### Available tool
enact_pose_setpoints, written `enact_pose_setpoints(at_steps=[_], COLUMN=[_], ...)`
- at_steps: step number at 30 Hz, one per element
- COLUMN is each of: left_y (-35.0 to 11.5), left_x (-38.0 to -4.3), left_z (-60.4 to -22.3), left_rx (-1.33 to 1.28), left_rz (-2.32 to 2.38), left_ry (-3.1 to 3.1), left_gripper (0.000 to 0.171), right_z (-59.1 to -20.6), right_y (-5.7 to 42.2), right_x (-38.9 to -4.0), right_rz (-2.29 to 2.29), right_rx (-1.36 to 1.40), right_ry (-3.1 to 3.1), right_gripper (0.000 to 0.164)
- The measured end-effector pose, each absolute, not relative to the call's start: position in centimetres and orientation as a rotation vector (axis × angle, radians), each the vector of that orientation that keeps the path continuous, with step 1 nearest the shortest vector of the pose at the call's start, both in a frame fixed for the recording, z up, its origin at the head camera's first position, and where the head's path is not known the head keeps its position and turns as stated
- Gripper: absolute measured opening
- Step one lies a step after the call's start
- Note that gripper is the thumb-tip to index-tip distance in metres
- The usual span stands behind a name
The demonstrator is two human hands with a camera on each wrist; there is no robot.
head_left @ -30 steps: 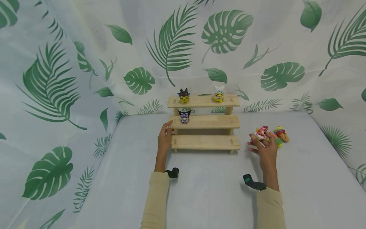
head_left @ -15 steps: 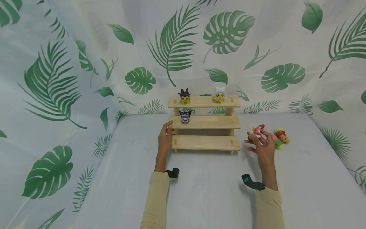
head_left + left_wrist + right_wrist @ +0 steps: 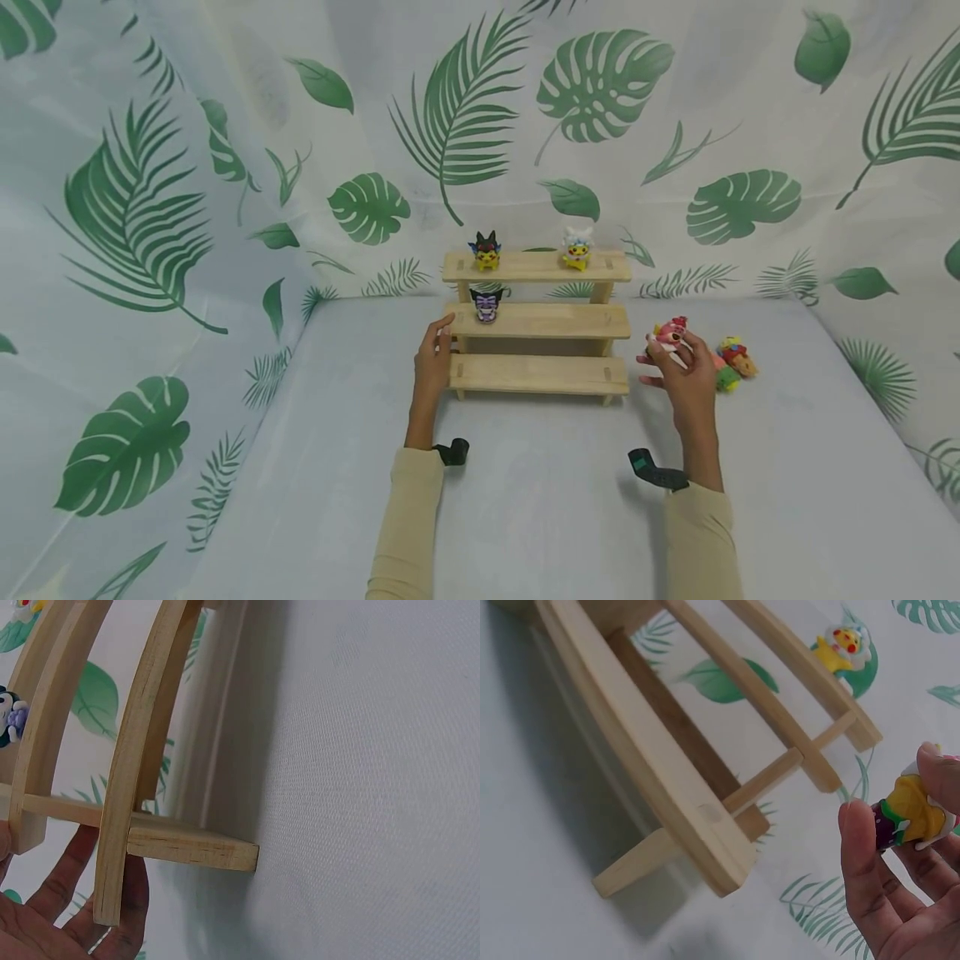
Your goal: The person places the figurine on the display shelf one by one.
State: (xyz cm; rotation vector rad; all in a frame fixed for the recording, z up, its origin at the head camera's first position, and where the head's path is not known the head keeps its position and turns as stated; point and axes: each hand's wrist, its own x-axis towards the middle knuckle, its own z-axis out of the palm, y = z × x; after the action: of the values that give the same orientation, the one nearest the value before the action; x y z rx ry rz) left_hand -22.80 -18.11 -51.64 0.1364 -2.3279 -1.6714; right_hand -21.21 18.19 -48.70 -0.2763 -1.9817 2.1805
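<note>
My right hand point(image 3: 692, 385) pinches a small toy figurine point(image 3: 666, 336) between thumb and fingers, to the right of a three-tier wooden display stand point(image 3: 538, 373). The figurine shows pink and white in the head view; in the right wrist view the figurine point(image 3: 913, 806) shows yellow, with a green and purple end. At the stand's left end, my left hand point(image 3: 432, 358) grips its side. In the left wrist view, fingers point(image 3: 67, 877) reach behind the end of the stand's boards. A purple-and-black figurine point(image 3: 486, 307) stands on the middle tier, near that hand.
On the top tier stand a yellow figurine with a black hood point(image 3: 486, 252) and one with a white hood point(image 3: 577, 248). Several colourful figurines point(image 3: 731, 365) lie together on the white tabletop point(image 3: 540, 492), right of my right hand. Leaf-print cloth point(image 3: 480, 125) rises behind.
My right hand has lifted the figurine away from the group on the table and carried it slightly left, toward the stand. My left hand has stayed at the stand's left end.
</note>
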Motion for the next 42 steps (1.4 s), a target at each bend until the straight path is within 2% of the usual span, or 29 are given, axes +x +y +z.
enact_pose_setpoints(at_steps=[9, 19, 27, 42], left_y=[-18.1, -18.1, -18.0, -17.9], left_x=[-22.7, -22.7, -22.5, -22.5], left_z=[-51.4, -51.3, -51.1, -51.1], left_rx=[0.146, 0.151, 0.145, 0.153], left_rz=[-1.682, -1.663, -1.67, -1.651], left_ry=[-2.34, -2.347, -2.339, -2.345], left_gripper=[0.037, 0.037, 0.037, 0.037], right_z=[-47.5, -46.7, -46.2, -46.8], right_y=[16.9, 15.4, 14.0, 11.2], right_x=[-21.8, -23.2, -24.9, -26.9], right_rz=[2.04, 1.905, 1.574, 1.509], right_rx=[-0.15, -0.024, 0.022, 0.224], right_ry=[-2.039, -2.09, -2.258, -2.336], right_gripper=[0.043, 0.045, 0.049, 0.048])
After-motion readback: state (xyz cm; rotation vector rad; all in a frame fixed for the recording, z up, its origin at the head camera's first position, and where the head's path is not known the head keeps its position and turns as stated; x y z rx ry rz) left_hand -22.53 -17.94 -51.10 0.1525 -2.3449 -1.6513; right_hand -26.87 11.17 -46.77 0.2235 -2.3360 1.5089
